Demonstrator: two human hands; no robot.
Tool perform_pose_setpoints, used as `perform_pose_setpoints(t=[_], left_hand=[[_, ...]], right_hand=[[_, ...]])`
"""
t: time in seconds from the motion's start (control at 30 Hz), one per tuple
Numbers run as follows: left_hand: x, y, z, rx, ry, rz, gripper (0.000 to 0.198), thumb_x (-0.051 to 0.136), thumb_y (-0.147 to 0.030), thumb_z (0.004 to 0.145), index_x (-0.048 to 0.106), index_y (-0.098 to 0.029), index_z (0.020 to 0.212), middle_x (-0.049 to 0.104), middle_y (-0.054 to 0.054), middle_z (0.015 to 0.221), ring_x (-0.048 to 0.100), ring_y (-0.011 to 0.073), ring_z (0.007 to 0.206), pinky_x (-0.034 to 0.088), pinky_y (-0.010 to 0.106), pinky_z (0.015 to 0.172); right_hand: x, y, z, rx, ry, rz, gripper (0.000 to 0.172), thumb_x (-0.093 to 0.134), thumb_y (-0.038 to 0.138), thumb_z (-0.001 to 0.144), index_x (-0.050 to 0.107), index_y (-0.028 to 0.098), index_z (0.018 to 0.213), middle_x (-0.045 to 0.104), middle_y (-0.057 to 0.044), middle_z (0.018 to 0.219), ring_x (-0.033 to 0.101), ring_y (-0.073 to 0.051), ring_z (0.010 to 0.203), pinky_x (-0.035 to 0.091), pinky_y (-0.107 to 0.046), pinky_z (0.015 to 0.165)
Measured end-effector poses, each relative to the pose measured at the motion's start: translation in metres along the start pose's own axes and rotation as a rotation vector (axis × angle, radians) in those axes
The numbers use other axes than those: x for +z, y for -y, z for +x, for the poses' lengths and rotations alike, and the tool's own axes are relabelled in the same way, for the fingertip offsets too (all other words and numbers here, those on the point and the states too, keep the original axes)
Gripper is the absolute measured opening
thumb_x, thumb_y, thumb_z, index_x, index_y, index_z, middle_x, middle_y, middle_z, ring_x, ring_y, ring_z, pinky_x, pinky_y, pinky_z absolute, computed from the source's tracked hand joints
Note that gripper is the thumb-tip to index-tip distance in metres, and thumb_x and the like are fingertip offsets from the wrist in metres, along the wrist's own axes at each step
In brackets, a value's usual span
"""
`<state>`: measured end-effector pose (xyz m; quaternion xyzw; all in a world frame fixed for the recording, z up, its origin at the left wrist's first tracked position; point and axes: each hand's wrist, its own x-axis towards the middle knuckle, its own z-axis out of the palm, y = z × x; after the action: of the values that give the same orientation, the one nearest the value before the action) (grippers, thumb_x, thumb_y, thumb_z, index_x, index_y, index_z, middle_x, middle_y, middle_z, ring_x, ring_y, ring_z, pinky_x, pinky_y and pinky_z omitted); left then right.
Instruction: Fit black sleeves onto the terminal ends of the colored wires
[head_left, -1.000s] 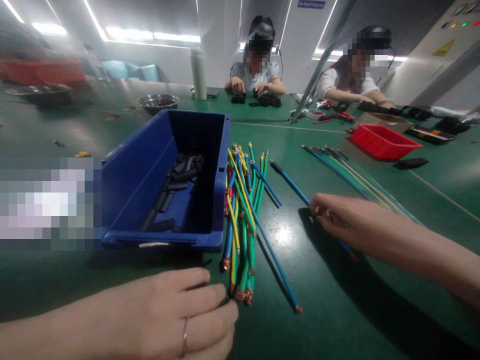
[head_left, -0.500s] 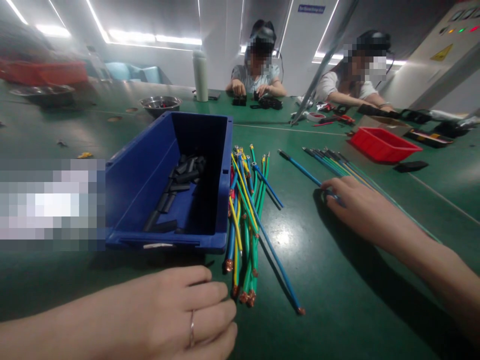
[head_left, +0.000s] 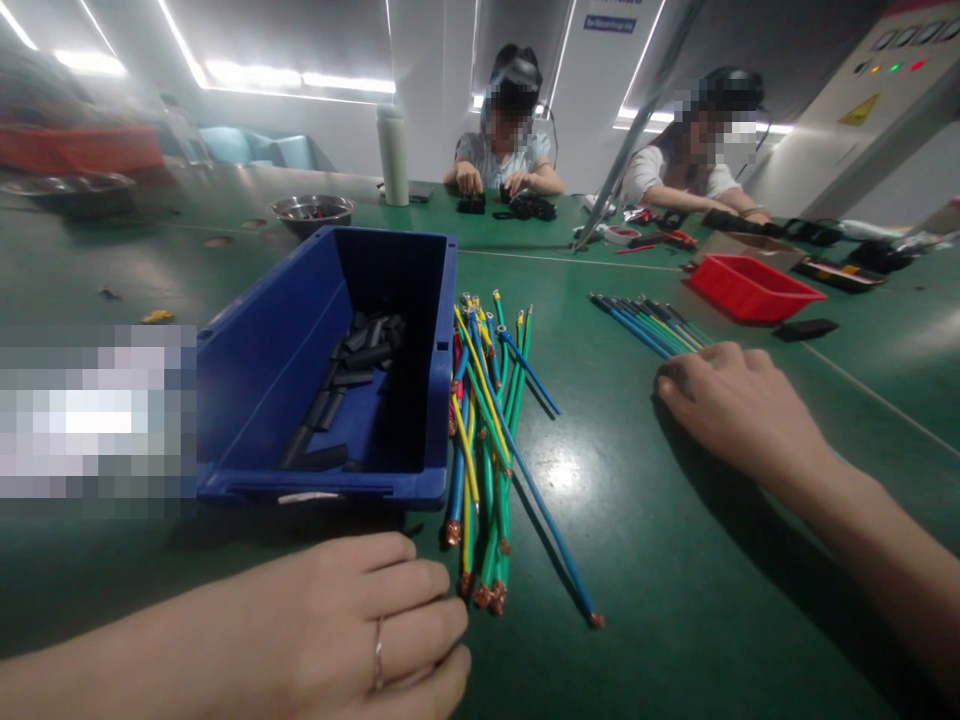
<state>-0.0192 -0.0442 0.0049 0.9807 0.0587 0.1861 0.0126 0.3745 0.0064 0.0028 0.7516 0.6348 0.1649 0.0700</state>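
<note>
My left hand (head_left: 375,620) rests on the table in front of the blue bin (head_left: 397,483), fingers lightly bent and holding nothing visible. Short black sleeves (head_left: 367,355) lie inside the bin. Beside it is a loose pile of blue, green and yellow cables (head_left: 487,440), with metal lugs at the far ends and bare copper at the near ends. My right hand (head_left: 727,395) is low over a row of cables with black-sleeved ends (head_left: 652,320). Its fingers are closed around a blue cable (head_left: 637,335) at the row's left side; the grip itself is partly hidden.
A red tray (head_left: 750,288) and a black piece (head_left: 805,330) lie right of the row. Behind the bin stand a metal bowl (head_left: 311,212) and a pale green bottle (head_left: 392,155). Two co-workers sit across the table, handling black parts. A slanted pole (head_left: 615,180) meets the table.
My right hand has carried the blue cable rightward to the row of sleeved cables, and it now lies alongside them. My left hand has barely moved; the view has shifted slightly.
</note>
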Motion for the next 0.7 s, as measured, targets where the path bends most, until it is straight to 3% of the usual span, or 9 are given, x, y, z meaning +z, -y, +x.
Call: perform_pose_setpoints(t=[0.23, 0.37, 0.47, 0.6, 0.7], left_hand=[[0.001, 0.0, -0.001, 0.006, 0.032, 0.002, 0.017, 0.057, -0.015, 0.094, 0.069, -0.021, 0.104, 0.074, 0.002, 0.094, 0.066, 0.0153, 0.084, 0.056, 0.029, 0.088], [0.002, 0.001, -0.001, 0.013, 0.009, 0.002, 0.019, 0.053, -0.01, 0.095, 0.069, -0.019, 0.102, 0.073, 0.002, 0.093, 0.066, 0.0154, 0.084, 0.055, 0.029, 0.089], [0.002, 0.002, 0.0, 0.019, 0.013, -0.005, 0.02, 0.052, -0.01, 0.095, 0.069, -0.019, 0.102, 0.073, 0.003, 0.091, 0.065, 0.016, 0.084, 0.054, 0.03, 0.089], [0.0, 0.003, 0.003, 0.042, 0.006, -0.011, 0.016, 0.054, -0.015, 0.097, 0.069, -0.018, 0.102, 0.073, 0.004, 0.09, 0.065, 0.0164, 0.082, 0.055, 0.03, 0.087], [-0.002, 0.004, 0.006, 0.035, -0.014, -0.007, 0.016, 0.053, -0.015, 0.098, 0.069, -0.018, 0.101, 0.073, 0.003, 0.091, 0.066, 0.0162, 0.081, 0.055, 0.03, 0.085]], right_hand=[[0.003, 0.009, 0.001, -0.092, -0.041, 0.057, 0.044, 0.035, 0.042, 0.098, 0.061, 0.017, 0.123, 0.059, -0.018, 0.117, 0.054, -0.032, 0.107, 0.045, -0.041, 0.09], [0.005, 0.009, 0.0, -0.073, -0.073, 0.093, 0.052, 0.03, 0.047, 0.099, 0.061, 0.013, 0.123, 0.061, -0.022, 0.112, 0.057, -0.037, 0.103, 0.047, -0.047, 0.082], [0.002, 0.01, -0.001, -0.105, -0.104, 0.149, 0.053, 0.032, 0.049, 0.098, 0.063, 0.011, 0.119, 0.063, -0.023, 0.111, 0.058, -0.039, 0.101, 0.047, -0.05, 0.084], [-0.011, 0.029, -0.008, -0.253, -0.153, 0.309, 0.049, 0.034, 0.048, 0.099, 0.056, 0.015, 0.129, 0.061, -0.016, 0.125, 0.057, -0.03, 0.114, 0.047, -0.042, 0.097], [-0.022, 0.056, -0.021, -0.466, -0.174, 0.482, 0.047, 0.035, 0.046, 0.102, 0.047, 0.022, 0.14, 0.057, -0.011, 0.134, 0.055, -0.024, 0.121, 0.046, -0.04, 0.102]])
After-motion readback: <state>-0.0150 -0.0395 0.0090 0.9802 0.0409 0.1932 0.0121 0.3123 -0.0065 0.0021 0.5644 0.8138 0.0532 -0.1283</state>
